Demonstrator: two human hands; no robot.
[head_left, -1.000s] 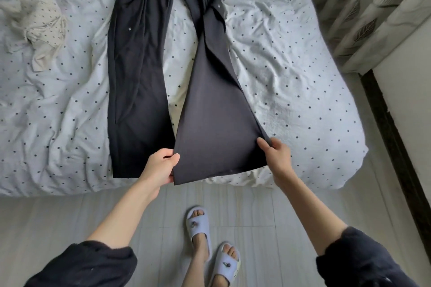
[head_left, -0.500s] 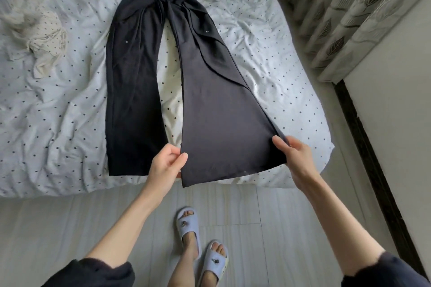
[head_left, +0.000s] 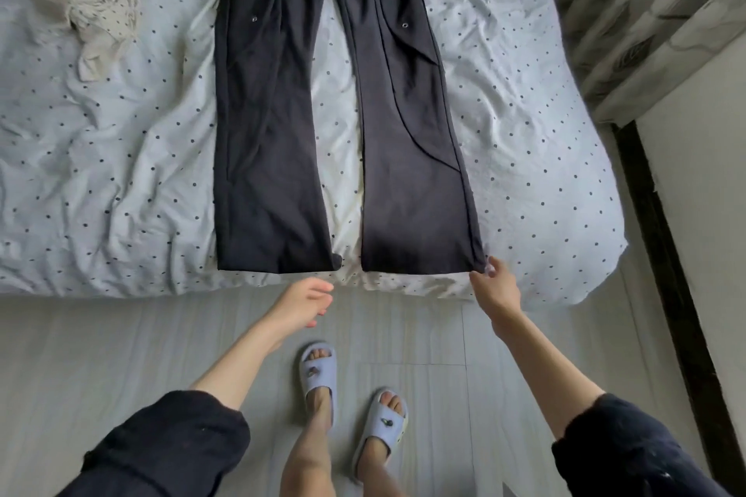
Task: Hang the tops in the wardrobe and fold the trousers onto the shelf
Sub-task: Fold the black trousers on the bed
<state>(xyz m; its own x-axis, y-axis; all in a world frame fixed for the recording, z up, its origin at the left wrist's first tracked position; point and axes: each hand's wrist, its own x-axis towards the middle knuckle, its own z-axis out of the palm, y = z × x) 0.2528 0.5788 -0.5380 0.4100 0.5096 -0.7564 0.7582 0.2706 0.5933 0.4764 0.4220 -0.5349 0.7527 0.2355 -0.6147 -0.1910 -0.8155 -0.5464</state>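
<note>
A second before, both hands had held the hem of the right trouser leg up off the bed, one at each corner. Now that leg lay flat, and the black trousers [head_left: 335,113] were spread full length on the bed [head_left: 524,133], both hems at its near edge, waistband toward the far edge and partly out of view. The left hand [head_left: 304,301] had let go and hung over the floor just off the bed's near edge, fingers loosely spread and holding nothing. The right hand [head_left: 494,286] was at the outer corner of the right hem, fingertips on the cloth; whether it pinched or only touched I cannot tell. The trousers looked ready for folding. A crumpled cream garment [head_left: 95,8] lay near the bed's far left corner. No brand, label or writing could be read anywhere.
</note>
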